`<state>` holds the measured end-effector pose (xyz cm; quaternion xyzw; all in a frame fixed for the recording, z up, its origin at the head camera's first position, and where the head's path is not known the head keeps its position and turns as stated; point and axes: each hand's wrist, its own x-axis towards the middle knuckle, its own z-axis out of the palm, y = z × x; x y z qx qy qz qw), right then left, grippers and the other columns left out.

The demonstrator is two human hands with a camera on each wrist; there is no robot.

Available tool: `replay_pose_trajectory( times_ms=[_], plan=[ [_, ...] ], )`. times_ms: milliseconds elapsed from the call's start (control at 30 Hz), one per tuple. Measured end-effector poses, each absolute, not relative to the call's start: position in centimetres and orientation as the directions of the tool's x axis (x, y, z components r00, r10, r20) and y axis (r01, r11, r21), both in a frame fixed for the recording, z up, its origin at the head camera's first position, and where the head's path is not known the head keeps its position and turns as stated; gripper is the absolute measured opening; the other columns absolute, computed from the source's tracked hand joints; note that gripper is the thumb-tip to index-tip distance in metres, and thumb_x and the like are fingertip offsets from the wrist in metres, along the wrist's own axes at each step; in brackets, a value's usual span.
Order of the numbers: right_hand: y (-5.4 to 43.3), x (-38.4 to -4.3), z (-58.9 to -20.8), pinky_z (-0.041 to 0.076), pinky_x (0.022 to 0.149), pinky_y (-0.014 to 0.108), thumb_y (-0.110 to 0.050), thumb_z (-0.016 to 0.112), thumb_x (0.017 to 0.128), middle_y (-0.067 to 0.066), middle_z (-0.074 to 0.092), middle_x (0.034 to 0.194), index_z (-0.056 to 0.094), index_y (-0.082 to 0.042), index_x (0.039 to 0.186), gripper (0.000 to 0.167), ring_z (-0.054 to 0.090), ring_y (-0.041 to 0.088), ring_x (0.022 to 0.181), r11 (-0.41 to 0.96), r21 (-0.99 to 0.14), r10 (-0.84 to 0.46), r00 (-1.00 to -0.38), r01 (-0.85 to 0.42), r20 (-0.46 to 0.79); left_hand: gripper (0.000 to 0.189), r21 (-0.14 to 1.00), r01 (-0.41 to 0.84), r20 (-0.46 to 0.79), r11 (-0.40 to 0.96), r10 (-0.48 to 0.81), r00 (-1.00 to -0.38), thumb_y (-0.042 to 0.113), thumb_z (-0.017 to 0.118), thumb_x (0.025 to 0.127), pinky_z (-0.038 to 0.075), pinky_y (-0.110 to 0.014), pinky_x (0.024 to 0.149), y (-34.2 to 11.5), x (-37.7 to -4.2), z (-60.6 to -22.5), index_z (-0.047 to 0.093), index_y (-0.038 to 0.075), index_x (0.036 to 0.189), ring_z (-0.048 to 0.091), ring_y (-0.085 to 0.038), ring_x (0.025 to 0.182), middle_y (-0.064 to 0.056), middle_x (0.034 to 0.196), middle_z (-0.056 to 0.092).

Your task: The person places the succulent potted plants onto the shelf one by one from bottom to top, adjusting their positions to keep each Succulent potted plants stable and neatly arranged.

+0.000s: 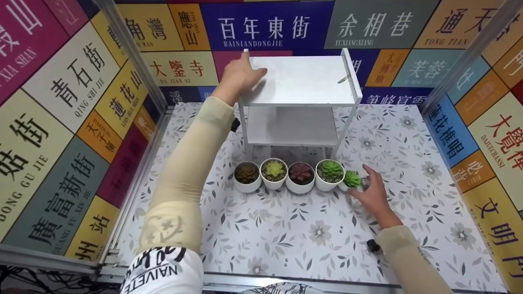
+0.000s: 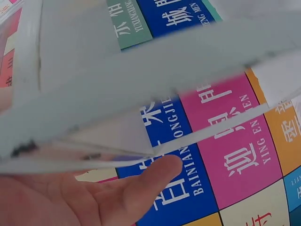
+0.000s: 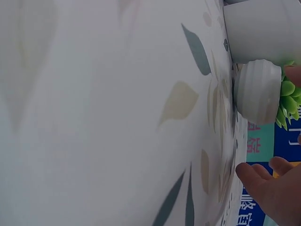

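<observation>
A white two-tier shelf (image 1: 300, 79) stands at the back, and my left hand (image 1: 241, 75) grips its upper left edge, thumb on the inner side of the rim. In the left wrist view, the thumb (image 2: 162, 174) lies beside a white rail (image 2: 164, 70) of the shelf. Thumb and fingers of my right hand (image 1: 374, 196) are spread around a small green succulent (image 1: 352, 179) in a ribbed white pot (image 3: 258, 92). The right wrist view shows a gap between the lower fingers and that pot.
Left of the small plant, several larger potted succulents line up before the shelf: brown (image 1: 247, 173), yellow-green (image 1: 273, 168), dark red (image 1: 301, 172) and green (image 1: 330, 170). They stand on a floral-patterned tabletop (image 1: 282, 237). Sign-printed panels (image 1: 267, 26) surround it, with metal frame bars (image 1: 135, 53) at the corners.
</observation>
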<state>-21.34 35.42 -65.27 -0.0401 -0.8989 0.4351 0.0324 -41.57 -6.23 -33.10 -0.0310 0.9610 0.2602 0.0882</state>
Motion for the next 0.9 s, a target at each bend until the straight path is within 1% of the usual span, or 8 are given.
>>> replay_pose_trajectory(
  times_ms=[133,267,333,433,500,600,767,900],
  plan=[
    [35.2,-21.5,-65.2,0.042,0.117,0.069,-0.019,0.086,0.088,0.031,0.035,0.159,0.028,-0.009,0.168,0.1,0.04,0.054,0.144,0.613,-0.79,0.084,-0.996,0.028,0.03,0.095,0.415,-0.065,-0.179,0.907,0.012,-0.984,0.066,0.049,0.103,0.016,-0.044,0.138,-5.6,-41.6,-32.9,0.0,0.025,0.174,0.015,-0.029,0.168,-0.009,0.181,0.015],
    [35.1,-21.6,-65.3,0.042,0.113,0.07,-0.019,0.085,0.089,0.029,0.034,0.162,0.029,-0.009,0.168,0.097,0.043,0.052,0.141,0.638,-0.77,0.081,-0.996,0.024,0.036,0.097,0.315,-0.023,-0.147,0.949,0.025,-0.989,0.068,0.047,0.102,0.029,-0.047,0.134,-5.0,-41.8,-33.0,-0.002,0.025,0.173,0.03,-0.035,0.162,-0.017,0.178,0.015],
    [35.0,-21.7,-65.2,0.043,0.11,0.07,-0.02,0.085,0.089,0.028,0.035,0.162,0.029,-0.01,0.168,0.097,0.045,0.05,0.138,0.654,-0.756,0.084,-0.996,0.025,0.039,0.098,0.281,-0.008,-0.133,0.96,0.03,-0.991,0.07,0.046,0.102,0.033,-0.048,0.132,-4.8,-41.9,-32.9,-0.003,0.025,0.173,0.034,-0.036,0.16,-0.018,0.178,0.013],
    [34.9,-22.0,-65.2,0.044,0.107,0.068,-0.02,0.085,0.088,0.027,0.036,0.162,0.029,-0.012,0.168,0.098,0.046,0.048,0.136,0.664,-0.748,0.085,-0.996,0.025,0.042,0.1,0.227,0.032,-0.132,0.973,0.063,-0.989,0.072,0.044,0.102,0.03,-0.051,0.133,-4.6,-42.0,-33.0,-0.005,0.022,0.173,0.028,-0.042,0.162,-0.021,0.179,0.002],
    [34.8,-22.1,-65.1,0.044,0.107,0.067,-0.02,0.085,0.087,0.028,0.036,0.162,0.029,-0.012,0.168,0.099,0.046,0.049,0.137,0.656,-0.754,0.085,-0.996,0.025,0.041,0.101,0.209,0.059,-0.142,0.976,0.09,-0.986,0.074,0.043,0.102,0.024,-0.054,0.134,-4.5,-42.0,-33.0,-0.004,0.02,0.173,0.02,-0.045,0.164,-0.022,0.179,-0.005],
    [34.7,-22.2,-65.1,0.044,0.11,0.066,-0.018,0.086,0.087,0.028,0.035,0.162,0.028,-0.011,0.168,0.1,0.046,0.051,0.139,0.628,-0.777,0.087,-0.996,0.03,0.032,0.102,0.197,0.08,-0.162,0.977,0.113,-0.98,0.074,0.043,0.102,0.019,-0.056,0.135,-4.5,-42.0,-33.2,-0.002,0.016,0.173,0.011,-0.047,0.165,-0.022,0.178,-0.011],
    [34.5,-22.3,-65.2,0.045,0.112,0.064,-0.016,0.086,0.086,0.029,0.034,0.163,0.026,-0.01,0.169,0.102,0.049,0.051,0.138,0.599,-0.799,0.097,-0.995,0.051,0.009,0.103,0.155,0.104,-0.156,0.983,0.128,-0.979,0.073,0.042,0.103,0.025,-0.054,0.134,-4.5,-41.9,-33.7,0.0,0.009,0.172,0.016,-0.047,0.164,-0.025,0.177,-0.011],
    [34.5,-22.3,-65.4,0.044,0.115,0.062,-0.015,0.087,0.086,0.028,0.032,0.165,0.025,-0.01,0.169,0.103,0.049,0.05,0.139,0.575,-0.815,0.099,-0.995,0.069,-0.014,0.103,0.122,0.135,-0.152,0.983,0.153,-0.977,0.074,0.04,0.103,0.027,-0.054,0.133,-4.4,-41.8,-34.1,0.001,0.007,0.171,0.016,-0.048,0.163,-0.029,0.176,-0.012]
  ],
)
